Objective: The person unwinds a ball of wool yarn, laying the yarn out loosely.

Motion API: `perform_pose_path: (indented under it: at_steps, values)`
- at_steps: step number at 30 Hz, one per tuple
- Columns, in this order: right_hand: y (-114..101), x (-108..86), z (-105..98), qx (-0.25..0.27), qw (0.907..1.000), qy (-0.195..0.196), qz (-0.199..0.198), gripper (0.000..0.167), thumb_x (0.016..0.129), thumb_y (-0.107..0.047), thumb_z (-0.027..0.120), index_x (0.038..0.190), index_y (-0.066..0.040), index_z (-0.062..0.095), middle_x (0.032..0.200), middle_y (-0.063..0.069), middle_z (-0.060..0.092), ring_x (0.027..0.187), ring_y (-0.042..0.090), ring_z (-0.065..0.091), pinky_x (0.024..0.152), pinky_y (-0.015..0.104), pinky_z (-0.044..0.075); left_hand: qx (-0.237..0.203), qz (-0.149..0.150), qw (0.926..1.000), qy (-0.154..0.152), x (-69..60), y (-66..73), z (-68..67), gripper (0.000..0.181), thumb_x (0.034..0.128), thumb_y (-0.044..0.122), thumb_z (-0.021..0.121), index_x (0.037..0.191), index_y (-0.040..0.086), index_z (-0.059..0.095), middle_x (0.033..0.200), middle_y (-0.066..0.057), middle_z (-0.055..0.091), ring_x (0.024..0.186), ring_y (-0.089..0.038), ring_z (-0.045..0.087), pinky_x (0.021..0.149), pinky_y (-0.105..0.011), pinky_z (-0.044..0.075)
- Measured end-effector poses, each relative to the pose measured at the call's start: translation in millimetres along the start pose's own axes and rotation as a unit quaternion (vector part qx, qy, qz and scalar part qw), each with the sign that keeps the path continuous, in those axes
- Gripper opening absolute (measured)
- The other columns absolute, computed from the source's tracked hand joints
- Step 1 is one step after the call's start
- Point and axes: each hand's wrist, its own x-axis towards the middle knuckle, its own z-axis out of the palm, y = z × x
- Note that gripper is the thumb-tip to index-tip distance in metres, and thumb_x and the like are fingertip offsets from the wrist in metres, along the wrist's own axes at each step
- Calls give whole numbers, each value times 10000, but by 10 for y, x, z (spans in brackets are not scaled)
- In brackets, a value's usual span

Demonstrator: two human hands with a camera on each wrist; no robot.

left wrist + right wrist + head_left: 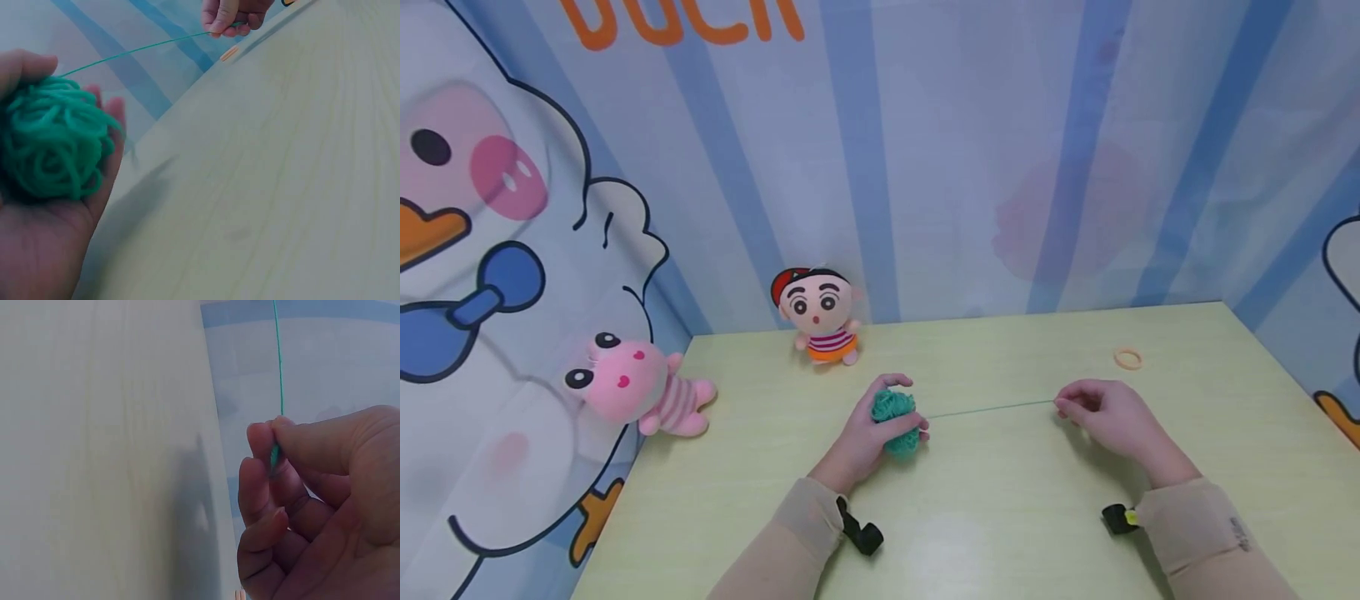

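A ball of green yarn (895,408) is held in my left hand (867,437), thumb across its front and fingers curled round it. In the left wrist view the loose, tangled strands of the yarn ball (59,140) lie against the palm. One strand of yarn (992,409) runs nearly straight from the ball to my right hand (1116,421). There the thumb and forefinger pinch the strand, and a short green tail (274,456) shows below the pinch in the right wrist view. Both hands are above the pale wooden table (985,517).
A cartoon boy doll (820,315) in a red cap stands at the table's back edge. At the left edge lies a pink striped plush toy (643,387). A small orange ring (1127,358) rests behind my right hand. A striped fabric backdrop (955,167) rises behind the table.
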Motion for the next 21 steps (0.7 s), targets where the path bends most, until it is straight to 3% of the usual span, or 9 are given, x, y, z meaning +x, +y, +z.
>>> perform_pose_path:
  at_steps: [4, 8, 12, 16, 18, 21]
  values:
    - [68, 12, -25, -155, 9998, 54, 82, 254, 1091, -270, 696, 1193, -49, 773, 1028, 64, 805, 798, 153, 604, 663, 289, 495, -100, -13, 9999, -42, -4, 5, -9, 419, 1035, 8, 674, 1425, 51, 527, 1078, -46, 638, 846, -168, 690, 800, -312, 648]
    - [111, 24, -47, -478, 9987, 90, 156, 245, 1069, -264, 717, 1170, -50, 778, 1043, 86, 794, 869, 185, 639, 755, 318, 501, 149, 35, 9998, 105, 10, -11, -23, 276, 1034, 26, 681, 1294, 63, 592, 1190, -6, 669, 934, -167, 640, 800, -267, 602]
    - [99, 19, -42, -748, 9970, -4, 189, 238, 1052, -285, 736, 1150, -74, 790, 1108, 120, 793, 983, 259, 704, 840, 385, 536, 74, 15, 10000, 2, 27, -14, -23, 440, 1070, 45, 638, 1475, -29, 483, 1209, -16, 715, 1008, -207, 658, 857, -280, 619]
    - [-2, 5, 16, -885, 9959, -170, 39, 303, 1039, -294, 748, 1219, -52, 778, 1206, 187, 772, 1088, 351, 724, 912, 496, 577, -141, -96, 9998, -101, 24, 11, 7, 549, 1098, 64, 609, 1586, -42, 380, 1162, -42, 686, 958, -203, 699, 902, -300, 644]
    - [-101, -8, 80, -966, 9951, -150, -151, 376, 1033, -296, 753, 1290, -22, 751, 1262, 238, 735, 1037, 342, 711, 892, 502, 576, -212, -134, 9996, -108, 24, 14, 22, 548, 1104, 58, 600, 1592, -42, 372, 1159, -48, 673, 945, -188, 711, 913, -305, 650]
    - [-283, -39, 210, -802, 9955, 60, -506, 448, 1034, -284, 759, 1388, -15, 705, 1337, 250, 692, 911, 259, 660, 789, 420, 565, -250, -149, 9995, -139, 33, 11, 54, 541, 1111, 54, 597, 1593, -39, 370, 1165, -52, 667, 940, -178, 714, 911, -303, 653]
